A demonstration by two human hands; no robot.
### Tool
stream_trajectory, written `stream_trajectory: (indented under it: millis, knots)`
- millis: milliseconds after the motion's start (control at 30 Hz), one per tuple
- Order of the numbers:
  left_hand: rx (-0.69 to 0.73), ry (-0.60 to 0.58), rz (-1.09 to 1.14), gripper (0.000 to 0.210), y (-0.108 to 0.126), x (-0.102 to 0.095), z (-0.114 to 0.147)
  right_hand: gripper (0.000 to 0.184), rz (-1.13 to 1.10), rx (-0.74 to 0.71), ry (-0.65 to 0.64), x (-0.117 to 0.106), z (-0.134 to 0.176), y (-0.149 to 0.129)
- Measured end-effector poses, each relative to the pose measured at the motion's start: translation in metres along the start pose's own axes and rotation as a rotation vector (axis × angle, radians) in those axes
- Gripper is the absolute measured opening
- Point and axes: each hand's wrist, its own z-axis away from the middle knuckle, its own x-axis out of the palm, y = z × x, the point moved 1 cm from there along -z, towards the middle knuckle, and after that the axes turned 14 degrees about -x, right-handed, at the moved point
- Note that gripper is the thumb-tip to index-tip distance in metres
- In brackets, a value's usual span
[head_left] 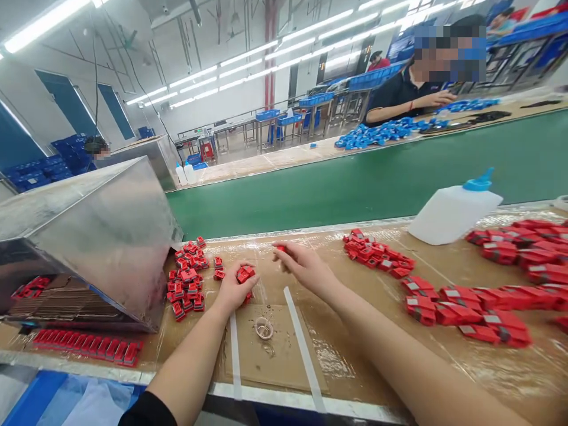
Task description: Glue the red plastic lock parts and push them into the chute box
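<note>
Red plastic parts fill the bench around my hands. My left hand (231,289) is closed around a red plastic part (245,273), with more red showing just below it. To its right, my right hand (302,264) is raised over the bench, fingers pinched on a small red piece (281,249) that they mostly hide. Beside my left hand lies a pile of small red parts (189,276). A small round cup (263,328) stands on the taped cardboard sheet (284,365) nearer to me.
On the left stands a metal hood (102,236), with a row of red parts (89,346) before it. Right are red heaps (377,254) and a white bottle (452,214) with a blue nozzle. Beyond the green conveyor (284,201), a person (403,94) handles blue parts (381,132).
</note>
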Motion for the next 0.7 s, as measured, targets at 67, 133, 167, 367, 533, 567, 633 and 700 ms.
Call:
stream_trajectory:
  millis: [67,133,167,367,533,567,633,700]
  knots:
    - [0.023,0.018,-0.060,0.043,0.004,0.001,0.002,0.043,-0.088,-0.052,0.053,0.019,0.003,-0.004]
    - [0.047,0.019,-0.135,0.049,0.008,0.003,0.004,0.039,-0.177,-0.082,0.107,0.029,0.010,-0.003]
    - [0.054,0.006,-0.176,0.051,0.010,0.005,0.005,0.037,-0.215,-0.096,0.136,0.031,0.013,-0.002]
    - [0.005,-0.038,-0.371,0.055,0.015,0.009,0.006,0.033,-0.182,-0.195,0.157,0.033,0.021,-0.005]
    - [0.032,0.017,-0.407,0.042,0.016,0.012,0.008,0.025,-0.181,-0.226,0.060,0.038,0.024,-0.006]
    - [0.021,0.014,-0.380,0.043,0.016,0.013,0.008,0.024,-0.184,-0.219,0.057,0.039,0.025,-0.004]
    - [-0.013,-0.020,-0.286,0.048,0.014,0.013,0.007,0.024,-0.209,-0.185,0.045,0.040,0.026,-0.002]
    - [-0.050,-0.093,-0.168,0.059,0.012,0.013,0.006,0.024,-0.249,-0.155,0.036,0.040,0.026,-0.001]
